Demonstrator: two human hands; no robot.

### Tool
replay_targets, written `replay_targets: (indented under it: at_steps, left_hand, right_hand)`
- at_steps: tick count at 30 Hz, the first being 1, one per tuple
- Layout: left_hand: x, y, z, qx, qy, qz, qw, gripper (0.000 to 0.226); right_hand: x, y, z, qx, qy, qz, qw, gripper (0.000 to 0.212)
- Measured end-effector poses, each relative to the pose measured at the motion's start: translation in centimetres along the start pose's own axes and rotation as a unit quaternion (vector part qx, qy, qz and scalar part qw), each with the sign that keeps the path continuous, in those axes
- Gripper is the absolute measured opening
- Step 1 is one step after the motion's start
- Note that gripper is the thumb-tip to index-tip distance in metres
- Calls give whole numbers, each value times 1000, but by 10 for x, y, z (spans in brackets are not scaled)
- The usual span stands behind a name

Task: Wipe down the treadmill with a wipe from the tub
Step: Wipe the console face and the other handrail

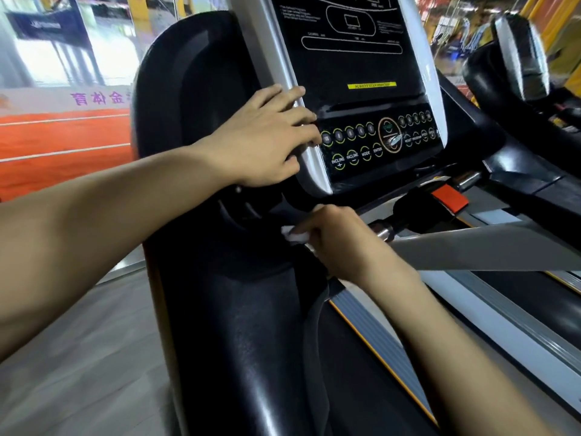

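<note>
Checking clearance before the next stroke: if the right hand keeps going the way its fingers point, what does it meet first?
Probably the black console housing. The right hand holds the wipe pointing left along it, apparently already touching, though depth is unclear.

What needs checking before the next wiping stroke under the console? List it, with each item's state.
1. Wipe in hand: ok, right hand pinches it.
2. Wipe touching the black housing below the console: ok.
3. Left hand steadying: ok, its grip wraps the console's silver edge.
4. Left fingers clear of the buttons: not ok, fingertips lie at the first button.
5. Wipe still damp or clean: cannot tell.
6. Tub within reach: cannot tell, not in view.
</note>
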State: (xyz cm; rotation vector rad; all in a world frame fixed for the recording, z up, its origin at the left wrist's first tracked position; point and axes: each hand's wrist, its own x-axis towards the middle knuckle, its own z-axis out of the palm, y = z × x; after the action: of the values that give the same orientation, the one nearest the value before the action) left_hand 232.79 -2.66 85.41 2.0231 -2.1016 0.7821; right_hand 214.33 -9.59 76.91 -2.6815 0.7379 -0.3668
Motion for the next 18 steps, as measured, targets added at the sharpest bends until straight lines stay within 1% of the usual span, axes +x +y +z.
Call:
replay_targets:
  at_steps: [2,3,4,5,6,8,9,11,13,15,16,17,18]
  left_hand:
    - [0,1,-1,0,-3,-1,1000,47]
    - [0,1,-1,0,-3,-1,1000,47]
    - [-1,1,-2,-3,-4,0,1000,47]
    - [-1,1,-2,-9,-6,2,1000,47]
    - [-2,-1,-4,-20,-10,1,1000,47]
    - [-4,-9,-11,-54,-14,-7,998,47]
    - [-6,-15,-17,-65,-11,-16,998,48]
    - [-14,-32,-31,-58,2,-54,997,51]
    - [-29,-54,-45,-29,8,-101,994,54]
    - [-50,-78,-54,-5,18,-156,988,56]
    - [-61,-88,-55,-2,26,-184,983,60]
    - [-70,-95,-55,-15,32,-214,976,63]
    - [-77,-99,-53,-51,38,-247,967,63]
  right_hand:
    - [11,17,-10,-47,27,65,996,22]
    - [14,22,-15,-48,33,96,994,23]
    - [15,24,-17,-41,30,108,993,21]
    - [15,20,-17,-36,20,95,995,19]
    - [14,11,-15,-31,-8,68,997,18]
    - [8,-10,-12,-27,-64,4,998,25]
    - [4,-19,-16,-18,-77,-13,997,27]
    - [4,-26,-26,22,-87,5,996,26]
    - [6,-29,-28,73,-57,24,995,27]
    - [12,-41,-21,104,-9,13,994,25]
    - [18,-50,-15,113,7,2,994,19]
    - [26,-58,-9,106,8,-11,994,14]
    - [37,-65,-4,95,-2,-24,995,16]
